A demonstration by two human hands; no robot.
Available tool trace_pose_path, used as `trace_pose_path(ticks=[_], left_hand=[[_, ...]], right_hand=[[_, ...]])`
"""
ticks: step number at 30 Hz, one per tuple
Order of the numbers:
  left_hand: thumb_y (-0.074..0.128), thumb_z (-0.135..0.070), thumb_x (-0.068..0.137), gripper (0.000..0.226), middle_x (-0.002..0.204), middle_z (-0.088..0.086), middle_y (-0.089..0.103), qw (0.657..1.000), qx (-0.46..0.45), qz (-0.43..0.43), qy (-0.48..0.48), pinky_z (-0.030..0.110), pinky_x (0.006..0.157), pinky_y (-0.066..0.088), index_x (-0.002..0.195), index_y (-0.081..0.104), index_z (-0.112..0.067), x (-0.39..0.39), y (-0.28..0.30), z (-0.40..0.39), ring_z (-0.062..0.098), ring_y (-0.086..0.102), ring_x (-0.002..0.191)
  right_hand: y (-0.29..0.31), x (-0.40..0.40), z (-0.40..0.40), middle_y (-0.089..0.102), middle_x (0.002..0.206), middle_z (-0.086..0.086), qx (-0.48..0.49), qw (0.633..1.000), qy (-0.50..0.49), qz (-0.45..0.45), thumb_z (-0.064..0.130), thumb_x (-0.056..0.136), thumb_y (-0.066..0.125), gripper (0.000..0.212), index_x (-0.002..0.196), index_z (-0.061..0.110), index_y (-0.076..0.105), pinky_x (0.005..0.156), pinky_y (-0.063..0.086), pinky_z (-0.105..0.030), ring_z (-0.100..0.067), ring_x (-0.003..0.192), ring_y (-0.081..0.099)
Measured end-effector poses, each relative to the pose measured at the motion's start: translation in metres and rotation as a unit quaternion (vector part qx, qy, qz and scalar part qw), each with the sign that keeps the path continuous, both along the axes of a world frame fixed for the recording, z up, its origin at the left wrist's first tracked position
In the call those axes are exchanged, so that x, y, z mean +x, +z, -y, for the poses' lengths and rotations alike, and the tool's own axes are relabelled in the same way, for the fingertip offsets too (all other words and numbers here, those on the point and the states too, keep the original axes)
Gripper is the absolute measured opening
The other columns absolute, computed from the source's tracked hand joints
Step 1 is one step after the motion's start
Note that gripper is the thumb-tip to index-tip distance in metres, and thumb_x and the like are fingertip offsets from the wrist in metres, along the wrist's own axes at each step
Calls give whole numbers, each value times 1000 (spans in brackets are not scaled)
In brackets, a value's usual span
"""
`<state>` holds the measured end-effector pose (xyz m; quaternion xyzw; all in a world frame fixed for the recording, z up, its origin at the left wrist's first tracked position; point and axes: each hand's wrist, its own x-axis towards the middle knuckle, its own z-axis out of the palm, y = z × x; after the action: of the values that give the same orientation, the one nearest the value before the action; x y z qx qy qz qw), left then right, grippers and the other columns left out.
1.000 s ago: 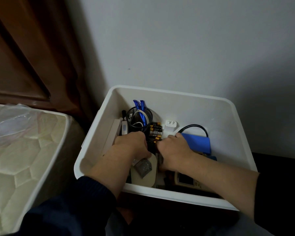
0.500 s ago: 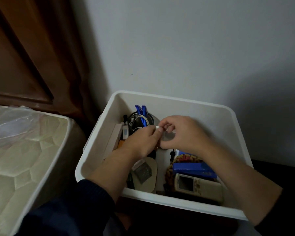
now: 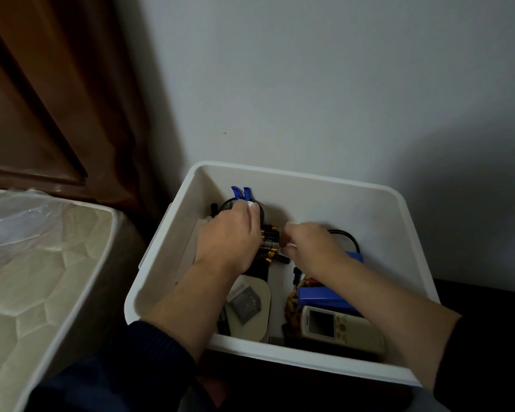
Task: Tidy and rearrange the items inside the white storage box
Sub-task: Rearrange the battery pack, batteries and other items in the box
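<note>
Both hands work inside the white storage box, which stands against the wall. The left hand curls its fingers over the black mesh cup in the far left corner; the right hand seems to pinch something small and white beside the batteries, though I cannot tell what. Sorting looks midway; next, seat that piece without scattering the batteries.

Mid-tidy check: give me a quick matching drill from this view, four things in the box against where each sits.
Things:
1. batteries
2. remote control
3. mesh pen cup
4. blue case

Places:
A. far left corner of the white storage box
B. near right corner, by the front wall
C. between the left hand and right hand
D. just beyond the remote, under the right forearm

Pairs: 1-C, 2-B, 3-A, 4-D
</note>
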<state>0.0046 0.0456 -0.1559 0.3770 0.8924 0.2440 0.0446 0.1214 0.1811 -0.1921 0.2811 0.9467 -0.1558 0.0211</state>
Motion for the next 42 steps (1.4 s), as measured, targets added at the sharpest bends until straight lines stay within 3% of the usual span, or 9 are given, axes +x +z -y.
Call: trace_pose_path(ticks=[4, 10, 16, 22, 25, 27, 33, 36, 42], left_hand=[[24, -45, 111, 37, 75, -6, 56, 1000, -7, 14, 16, 33, 58, 31, 93, 48, -24, -1, 0, -1, 9, 48, 60], [23, -45, 111, 40, 79, -1, 60, 999, 1, 20, 45, 39, 70, 41, 96, 50, -19, -1, 3, 1, 25, 57, 70], [22, -45, 111, 40, 74, -8, 53, 998, -5, 22, 50, 36, 65, 36, 96, 50, -21, 0, 1, 1, 13, 48, 62], [22, -46, 111, 41, 81, -4, 60, 998, -7, 27, 52, 35, 62, 36, 98, 51, -21, -1, 1, 1, 17, 53, 67], [21, -47, 111, 42, 81, -2, 62, 998, -2, 27, 58, 35, 63, 39, 99, 51, -21, -1, 1, 1, 17, 57, 68], [21, -47, 111, 41, 80, -3, 61, 998, 1, 30, 63, 36, 65, 39, 98, 50, -22, -1, 1, 0, 16, 56, 67], [21, -47, 111, 40, 73, -8, 52, 997, 1, 28, 78, 32, 57, 31, 96, 49, -23, -1, 0, 1, 6, 48, 62], [21, -47, 111, 41, 76, -6, 55, 997, -3, 35, 74, 35, 66, 35, 97, 50, -22, -1, 0, 0, 9, 48, 63], [21, -47, 111, 41, 76, -7, 56, 996, -2, 37, 75, 32, 58, 29, 97, 50, -22, -1, 1, 1, 3, 46, 62]], right_hand=[[-1, -8, 1, 67, 108, -13, 79, 992, 53, 84, 27, 100, 66, 24, 112, 8, 73, 84, 57, -40, -33, 101, 67], [-12, -8, 6, 67, 114, -15, 95, 987, 53, 121, 14, 99, 65, 20, 117, 9, 71, 84, 56, -40, -33, 107, 66], [-16, -10, 5, 68, 114, -13, 92, 988, 30, 123, 13, 99, 67, 19, 117, 11, 70, 83, 57, -37, -29, 105, 66], [-9, -10, 2, 66, 111, -11, 70, 991, 22, 109, 20, 98, 69, 19, 115, 11, 70, 85, 57, -37, -29, 104, 66], [-3, -11, 3, 63, 109, -12, 71, 996, 26, 52, 8, 97, 65, 14, 111, 9, 65, 84, 58, -43, -31, 100, 66], [-6, -11, 8, 59, 113, -10, 64, 997, 46, 15, 1, 95, 62, 23, 116, 10, 61, 84, 57, -44, -29, 103, 61], [-15, -8, 13, 57, 118, -6, 72, 992, 98, 33, 23, 89, 71, 34, 122, 16, 65, 75, 53, -35, -27, 103, 62], [-15, -6, 13, 60, 120, -7, 78, 993, 86, 34, 26, 94, 70, 31, 122, 15, 68, 83, 58, -40, -29, 105, 64], [-16, -4, 14, 67, 118, -9, 44, 993, 63, 92, 28, 97, 70, 30, 124, 14, 68, 92, 58, -41, -28, 107, 66]])
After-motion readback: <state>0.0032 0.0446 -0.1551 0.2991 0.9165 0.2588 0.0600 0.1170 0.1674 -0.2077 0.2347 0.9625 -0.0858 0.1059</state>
